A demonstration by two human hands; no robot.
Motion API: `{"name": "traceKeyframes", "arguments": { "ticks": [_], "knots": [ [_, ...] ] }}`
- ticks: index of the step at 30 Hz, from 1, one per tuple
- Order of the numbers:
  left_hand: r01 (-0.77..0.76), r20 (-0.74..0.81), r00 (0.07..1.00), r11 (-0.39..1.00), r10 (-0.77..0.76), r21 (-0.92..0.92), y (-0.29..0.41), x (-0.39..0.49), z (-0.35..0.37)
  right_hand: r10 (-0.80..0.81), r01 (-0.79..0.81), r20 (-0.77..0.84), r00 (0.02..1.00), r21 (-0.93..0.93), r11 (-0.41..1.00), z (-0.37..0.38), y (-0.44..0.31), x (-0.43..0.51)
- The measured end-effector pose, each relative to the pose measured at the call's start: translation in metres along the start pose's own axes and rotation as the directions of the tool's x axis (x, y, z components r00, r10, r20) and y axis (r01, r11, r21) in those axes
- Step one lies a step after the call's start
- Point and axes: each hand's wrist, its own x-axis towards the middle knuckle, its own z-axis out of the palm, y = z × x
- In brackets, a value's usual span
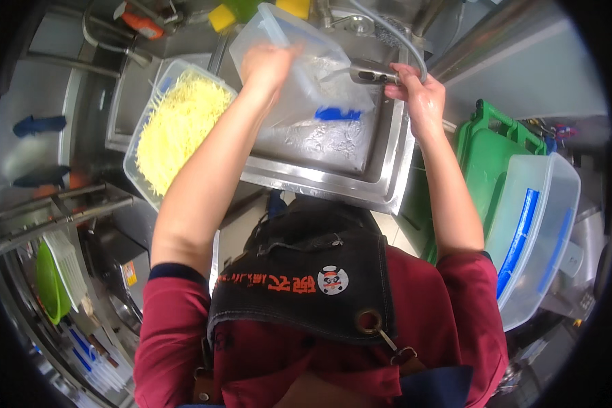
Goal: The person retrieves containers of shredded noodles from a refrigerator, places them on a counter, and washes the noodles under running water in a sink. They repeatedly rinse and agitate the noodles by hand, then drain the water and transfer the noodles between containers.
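My left hand [268, 64], blurred, grips the rim of a clear plastic tub [306, 66] tilted over the stainless steel sink [331, 145]. A blurred blue part shows at the tub's lower end. My right hand [418, 97] holds a metal spray head [372, 72] on a grey hose, pointed at the tub, with water around its nozzle. Left of the sink basin, partly behind my left forearm, stands another clear plastic tub [128, 158] heaped with pale yellow shreds [181, 127]. The sink floor is wet.
A green lidded bin [482, 158] stands right of the sink, with an empty clear tub with blue handles [535, 245] beside it. Yellow sponges [222, 18] and a faucet [140, 57] are at the back. A rack [61, 224] with a green basin [51, 285] lies at left.
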Motion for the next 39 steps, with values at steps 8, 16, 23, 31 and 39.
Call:
{"name": "traceKeyframes", "arguments": {
  "ticks": [8,16,23,31,39],
  "knots": [
    [-0.167,0.048,0.984,0.984,0.17,-0.065,-0.011,-0.059,-0.033,-0.064,0.081,-0.059,0.996,0.377,0.923,0.027,0.011,0.029],
    [-0.359,0.064,0.933,0.929,0.354,0.087,0.008,-0.124,-0.06,-0.203,0.161,0.001,0.979,-0.612,0.774,-0.002,0.041,0.049],
    [-0.697,0.308,0.717,0.625,0.626,0.351,0.005,-0.173,-0.097,-0.273,0.237,0.071,0.959,-0.725,0.647,-0.006,0.063,0.07],
    [-0.936,0.464,0.26,0.104,0.847,0.336,0.017,-0.237,-0.152,-0.198,0.213,0.093,0.976,-0.607,0.766,-0.006,0.15,0.047],
    [-0.857,0.612,-0.091,-0.375,0.785,0.353,0.017,-0.28,-0.191,-0.192,0.119,-0.021,0.981,-0.719,0.685,0.018,0.188,-0.025]
  ]
}}
